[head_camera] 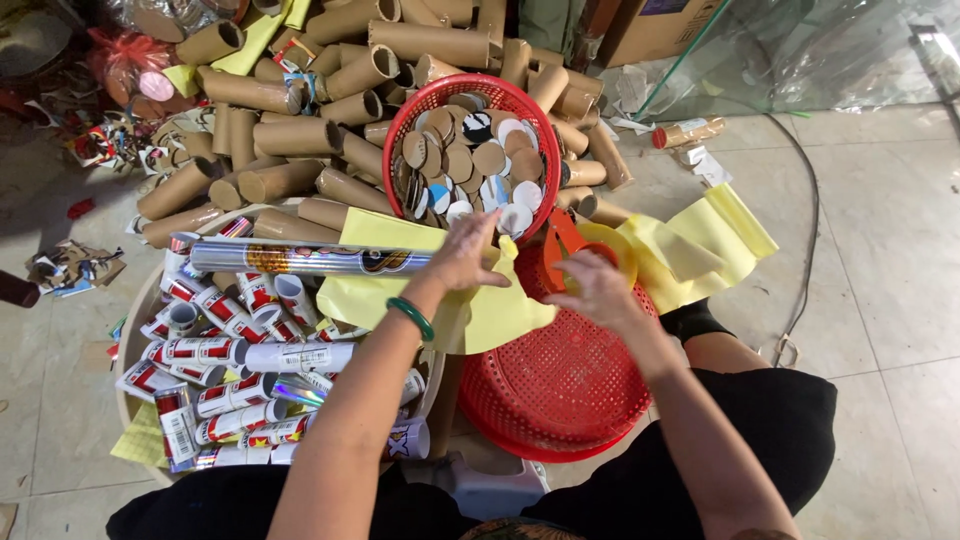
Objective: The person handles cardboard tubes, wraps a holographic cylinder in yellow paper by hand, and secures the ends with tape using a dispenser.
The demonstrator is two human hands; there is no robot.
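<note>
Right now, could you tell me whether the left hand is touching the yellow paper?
Touching. The head view shows the left hand pressed flat on the yellow paper, fingers spread over its upper edge beside the foil-wrapped tube.

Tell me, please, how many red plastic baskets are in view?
2. One red basket stands tilted against the cardboard tubes, filled with round discs. The other basket lies upside down under the right hand. More may be hidden.
</note>
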